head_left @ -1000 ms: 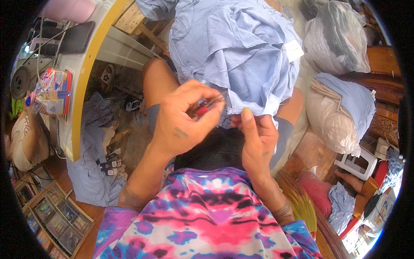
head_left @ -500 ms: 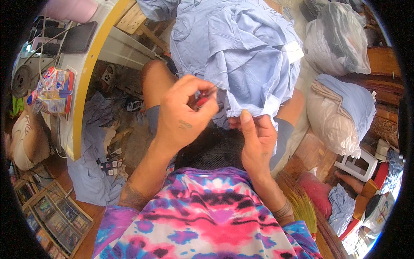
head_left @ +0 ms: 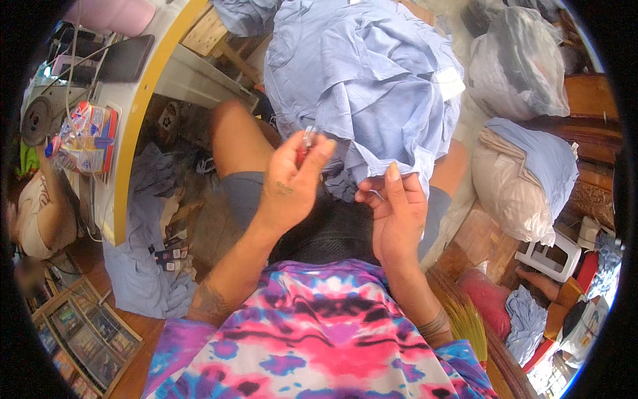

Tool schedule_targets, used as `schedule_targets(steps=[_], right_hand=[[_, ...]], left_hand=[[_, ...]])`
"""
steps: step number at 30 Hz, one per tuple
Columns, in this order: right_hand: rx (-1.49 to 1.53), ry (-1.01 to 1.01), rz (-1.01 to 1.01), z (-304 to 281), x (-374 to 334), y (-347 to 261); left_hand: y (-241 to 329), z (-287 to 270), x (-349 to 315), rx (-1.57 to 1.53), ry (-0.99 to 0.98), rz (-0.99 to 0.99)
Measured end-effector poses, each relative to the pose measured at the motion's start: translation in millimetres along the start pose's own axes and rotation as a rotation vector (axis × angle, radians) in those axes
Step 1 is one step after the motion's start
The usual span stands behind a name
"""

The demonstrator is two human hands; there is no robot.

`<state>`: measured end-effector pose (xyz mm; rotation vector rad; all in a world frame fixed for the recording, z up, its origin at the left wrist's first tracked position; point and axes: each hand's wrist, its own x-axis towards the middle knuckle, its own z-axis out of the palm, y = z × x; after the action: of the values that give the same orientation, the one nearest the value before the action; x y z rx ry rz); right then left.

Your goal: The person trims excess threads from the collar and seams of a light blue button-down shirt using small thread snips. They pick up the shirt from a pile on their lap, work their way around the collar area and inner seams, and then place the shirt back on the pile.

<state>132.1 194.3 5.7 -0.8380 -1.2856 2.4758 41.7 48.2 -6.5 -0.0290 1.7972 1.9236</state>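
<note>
A light blue garment (head_left: 392, 93) with a white patch (head_left: 450, 84) lies spread over my lap and beyond my knees. My right hand (head_left: 397, 216) pinches its near edge between thumb and fingers. Just left of that edge, apart from the cloth, my left hand (head_left: 292, 179) is closed around a small red-handled tool (head_left: 304, 151). The tool's shiny metal end points up and away from me. Its exact kind is too blurred to make out, and my fingers cover most of it.
At left stands a yellow-edged table (head_left: 136, 139) with a dark phone-like slab (head_left: 126, 58) and a colourful packet (head_left: 90, 143). Another person's arm (head_left: 56, 206) shows beyond. Stuffed plastic bags (head_left: 518, 63), a white stool (head_left: 555, 256) and a broom (head_left: 467, 319) lie at right.
My left hand has drawn back a little from the garment and turned, so the tool's metal end now points up. My right hand still pinches the edge, its fingers slightly shifted.
</note>
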Motion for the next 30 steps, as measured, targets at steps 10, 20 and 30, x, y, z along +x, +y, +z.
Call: schedule_targets(steps=[10, 20, 30], right_hand=[[-0.069, 0.053, -0.044, -3.3, 5.1, -6.2], [-0.023, 0.009, 0.066, -14.7, 17.3, -22.8], [-0.011, -0.148, 0.347, -11.5, 45.2, -67.5]], left_hand=[[9.2, 27.1, -18.3, 0.213, -0.104, 0.069], [35.3, 37.1, -10.3, 0.475, -0.174, 0.602], [39.9, 38.9, 19.8, 0.577, -0.243, 0.883]])
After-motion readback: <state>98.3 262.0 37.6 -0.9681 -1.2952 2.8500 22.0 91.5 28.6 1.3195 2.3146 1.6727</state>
